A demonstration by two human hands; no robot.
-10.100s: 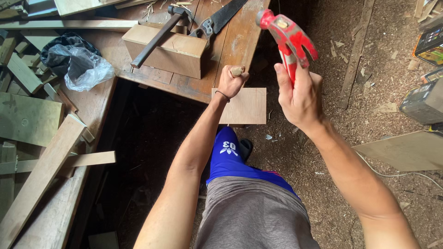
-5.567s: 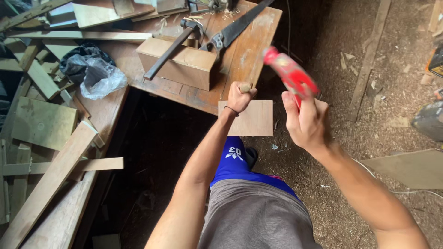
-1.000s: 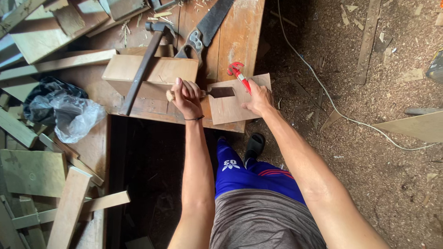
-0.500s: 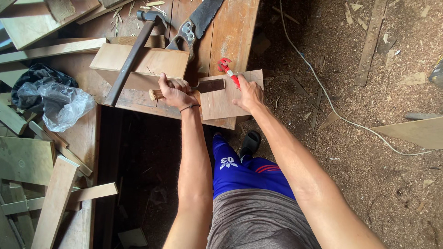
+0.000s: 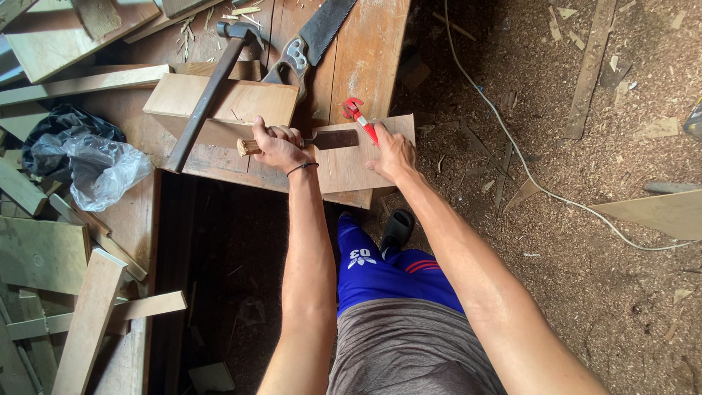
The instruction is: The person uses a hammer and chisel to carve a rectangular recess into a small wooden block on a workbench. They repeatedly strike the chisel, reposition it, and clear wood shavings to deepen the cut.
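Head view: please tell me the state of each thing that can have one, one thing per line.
Left hand: closed around the wooden handle of a chisel.
Chisel: lying flat on the board, blade toward the right hand.
Right hand: pressing on the board, holding a red tool.
Red tool: gripped, resting on the board.
Board: flat on the bench, overhanging its edge.
Hammer: lying unused.
Handsaw: lying unused.

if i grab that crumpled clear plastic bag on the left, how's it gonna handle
The plastic bag looks thin and crumpled, so it would probably flop and deform rather than hold its shape. It seems light for its bulk. Its glossy film may slide between the fingers, and a push would likely just crush it.
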